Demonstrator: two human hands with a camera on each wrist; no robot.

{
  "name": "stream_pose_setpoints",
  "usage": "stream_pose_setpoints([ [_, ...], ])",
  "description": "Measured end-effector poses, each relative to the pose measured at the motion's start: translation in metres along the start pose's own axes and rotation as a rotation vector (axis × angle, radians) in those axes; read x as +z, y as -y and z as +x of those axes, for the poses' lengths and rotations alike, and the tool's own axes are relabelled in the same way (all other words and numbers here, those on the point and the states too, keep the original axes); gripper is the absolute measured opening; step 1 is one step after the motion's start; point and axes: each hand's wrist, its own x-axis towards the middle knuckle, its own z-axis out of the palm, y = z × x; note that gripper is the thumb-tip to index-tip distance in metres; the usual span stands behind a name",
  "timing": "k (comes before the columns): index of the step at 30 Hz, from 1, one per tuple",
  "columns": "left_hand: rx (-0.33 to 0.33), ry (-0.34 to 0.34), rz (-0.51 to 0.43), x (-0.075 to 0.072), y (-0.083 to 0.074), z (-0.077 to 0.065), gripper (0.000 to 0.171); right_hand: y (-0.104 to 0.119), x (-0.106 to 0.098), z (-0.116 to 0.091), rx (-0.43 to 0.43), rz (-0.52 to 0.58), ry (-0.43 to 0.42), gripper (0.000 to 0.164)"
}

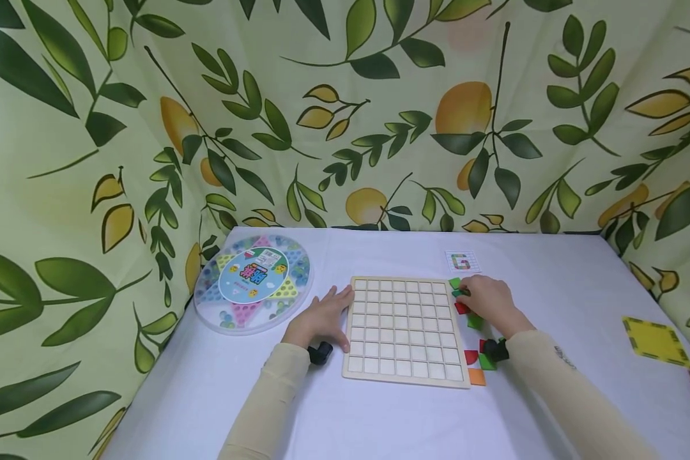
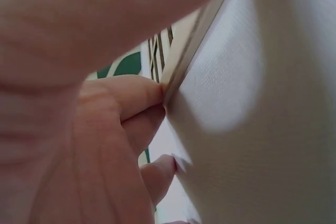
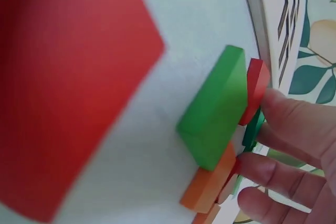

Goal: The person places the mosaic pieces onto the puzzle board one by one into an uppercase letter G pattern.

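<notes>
A square wooden grid board [image 1: 405, 329] lies on the white table. My left hand [image 1: 321, 319] rests at its left side with fingers spread, and in the left wrist view fingertips [image 2: 155, 94] touch the board's edge. Past the board's right edge, my right hand [image 1: 487, 301] reaches down among small colored tiles, thumb and fingers at a dark green tile [image 3: 254, 128] and seeming to pinch it; the fingers partly hide it. Close by are a red tile [image 3: 256, 85], a light green tile [image 3: 218, 108] and an orange tile [image 3: 210, 184].
A small card [image 1: 462, 261] with a colored G pattern lies behind the tiles. A round Chinese checkers set [image 1: 253, 284] is at the back left. Toward the right edge sits a yellow rectangle [image 1: 655, 340]. More tiles, including an orange one [image 1: 477, 377], line the board's right side.
</notes>
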Motion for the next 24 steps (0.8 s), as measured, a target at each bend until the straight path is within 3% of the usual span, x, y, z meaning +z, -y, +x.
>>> stream_pose_setpoints([
  [8,-0.02,0.008,-0.007,-0.001,-0.003,-0.002,0.123,0.004,-0.005,0.002,0.009,-0.045,0.063,0.027],
  [13,-0.019,0.021,-0.019,-0.002,-0.004,-0.001,0.122,0.004,-0.01,0.001,0.024,-0.021,0.058,0.027],
  [18,-0.029,0.028,-0.024,-0.001,-0.003,-0.001,0.123,0.015,-0.018,0.005,-0.031,-0.007,-0.015,0.026],
  [24,-0.036,0.025,-0.032,0.0,-0.002,0.002,0.123,0.055,-0.022,0.012,-0.17,0.001,-0.134,0.023],
])
